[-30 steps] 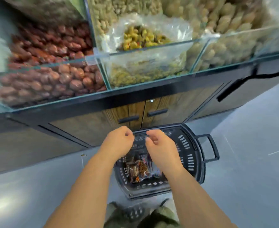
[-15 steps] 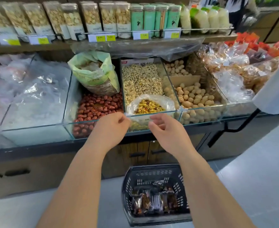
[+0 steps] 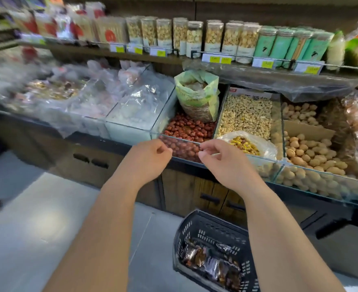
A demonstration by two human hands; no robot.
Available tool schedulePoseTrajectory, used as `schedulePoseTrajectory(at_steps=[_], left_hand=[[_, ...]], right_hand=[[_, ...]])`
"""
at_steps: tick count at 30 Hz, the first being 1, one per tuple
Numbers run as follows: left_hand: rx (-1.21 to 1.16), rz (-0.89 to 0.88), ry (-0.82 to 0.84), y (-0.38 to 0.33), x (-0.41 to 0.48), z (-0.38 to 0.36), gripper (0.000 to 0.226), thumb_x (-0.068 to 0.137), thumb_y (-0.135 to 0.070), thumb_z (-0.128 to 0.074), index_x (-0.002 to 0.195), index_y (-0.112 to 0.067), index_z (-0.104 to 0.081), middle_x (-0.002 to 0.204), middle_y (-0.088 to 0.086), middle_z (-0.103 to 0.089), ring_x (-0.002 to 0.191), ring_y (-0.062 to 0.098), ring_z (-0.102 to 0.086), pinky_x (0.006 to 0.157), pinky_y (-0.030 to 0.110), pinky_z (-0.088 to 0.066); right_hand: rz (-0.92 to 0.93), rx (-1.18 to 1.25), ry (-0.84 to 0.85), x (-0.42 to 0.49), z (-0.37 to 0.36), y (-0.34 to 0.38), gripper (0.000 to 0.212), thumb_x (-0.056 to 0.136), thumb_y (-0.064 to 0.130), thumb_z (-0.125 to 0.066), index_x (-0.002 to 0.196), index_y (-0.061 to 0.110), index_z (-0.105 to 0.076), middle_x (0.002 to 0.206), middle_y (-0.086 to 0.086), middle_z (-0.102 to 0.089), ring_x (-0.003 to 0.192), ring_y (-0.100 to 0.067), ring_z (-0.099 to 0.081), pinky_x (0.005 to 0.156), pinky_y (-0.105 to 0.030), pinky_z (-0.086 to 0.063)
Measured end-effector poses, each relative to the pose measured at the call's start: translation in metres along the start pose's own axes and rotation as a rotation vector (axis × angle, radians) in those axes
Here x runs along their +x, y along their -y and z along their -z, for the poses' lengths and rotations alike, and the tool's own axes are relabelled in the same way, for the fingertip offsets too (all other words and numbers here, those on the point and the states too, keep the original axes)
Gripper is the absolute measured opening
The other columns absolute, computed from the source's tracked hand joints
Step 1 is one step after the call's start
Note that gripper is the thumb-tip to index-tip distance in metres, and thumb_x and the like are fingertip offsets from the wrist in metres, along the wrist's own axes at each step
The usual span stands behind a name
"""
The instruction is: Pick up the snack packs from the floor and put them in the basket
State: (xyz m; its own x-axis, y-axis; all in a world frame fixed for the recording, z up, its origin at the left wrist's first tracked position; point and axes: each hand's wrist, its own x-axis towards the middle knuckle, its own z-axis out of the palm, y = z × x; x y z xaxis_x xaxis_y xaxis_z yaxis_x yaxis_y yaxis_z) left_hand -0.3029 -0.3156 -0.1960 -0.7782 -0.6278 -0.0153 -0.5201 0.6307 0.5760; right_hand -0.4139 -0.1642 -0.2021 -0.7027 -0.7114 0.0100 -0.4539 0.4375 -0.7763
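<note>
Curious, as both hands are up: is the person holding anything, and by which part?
Nothing that shows: left hand and right hand are empty, fingers loosely curled. Snack packs lie in the basket.

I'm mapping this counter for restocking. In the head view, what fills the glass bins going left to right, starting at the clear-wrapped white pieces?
clear-wrapped white pieces → red dried fruits → pale shelled nuts → round tan nuts
</note>
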Motion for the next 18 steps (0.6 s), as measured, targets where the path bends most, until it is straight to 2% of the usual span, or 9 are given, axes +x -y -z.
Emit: schedulePoseTrajectory(at_steps=[4, 6, 12, 18], left_hand=[[-0.022, 0.107, -0.093, 0.039, -0.029, 0.026, 0.028, 0.095, -0.038, -0.045, 0.085, -0.016, -0.061, 0.082, -0.004, -0.060, 0.078, 0.014, -0.055, 0.063, 0.026, -0.040], [-0.040, 0.148, -0.137, 0.062, -0.044, 0.041, 0.027, 0.095, -0.038, -0.045, 0.087, -0.017, -0.061, 0.084, -0.005, -0.060, 0.077, 0.008, -0.054, 0.061, 0.024, -0.039], [-0.014, 0.309, -0.225, 0.148, -0.087, 0.088, 0.025, 0.096, -0.042, -0.043, 0.097, -0.023, -0.058, 0.095, -0.005, -0.061, 0.087, 0.013, -0.056, 0.074, 0.027, -0.044], [-0.017, 0.462, -0.349, 0.267, -0.142, 0.153, 0.022, 0.093, -0.037, -0.046, 0.092, -0.022, -0.062, 0.092, -0.004, -0.064, 0.086, 0.017, -0.058, 0.074, 0.030, -0.047]], right_hand=[[0.095, -0.066, 0.127, 0.000, -0.035, 0.030, 0.028, 0.095, 0.038, -0.050, 0.122, 0.031, -0.056, 0.100, 0.020, -0.055, 0.092, -0.002, -0.052, 0.074, -0.019, -0.036], [0.144, -0.113, 0.197, -0.001, -0.056, 0.048, 0.029, 0.095, 0.038, -0.051, 0.123, 0.031, -0.055, 0.107, 0.016, -0.057, 0.095, -0.002, -0.051, 0.073, -0.017, -0.036], [0.261, -0.216, 0.381, -0.003, -0.142, 0.119, 0.036, 0.095, 0.040, -0.050, 0.129, 0.029, -0.051, 0.117, 0.011, -0.057, 0.101, -0.006, -0.053, 0.085, -0.022, -0.038], [0.347, -0.242, 0.460, -0.013, -0.270, 0.202, 0.038, 0.096, 0.040, -0.050, 0.132, 0.029, -0.049, 0.120, 0.010, -0.056, 0.101, -0.006, -0.051, 0.082, -0.020, -0.040]])
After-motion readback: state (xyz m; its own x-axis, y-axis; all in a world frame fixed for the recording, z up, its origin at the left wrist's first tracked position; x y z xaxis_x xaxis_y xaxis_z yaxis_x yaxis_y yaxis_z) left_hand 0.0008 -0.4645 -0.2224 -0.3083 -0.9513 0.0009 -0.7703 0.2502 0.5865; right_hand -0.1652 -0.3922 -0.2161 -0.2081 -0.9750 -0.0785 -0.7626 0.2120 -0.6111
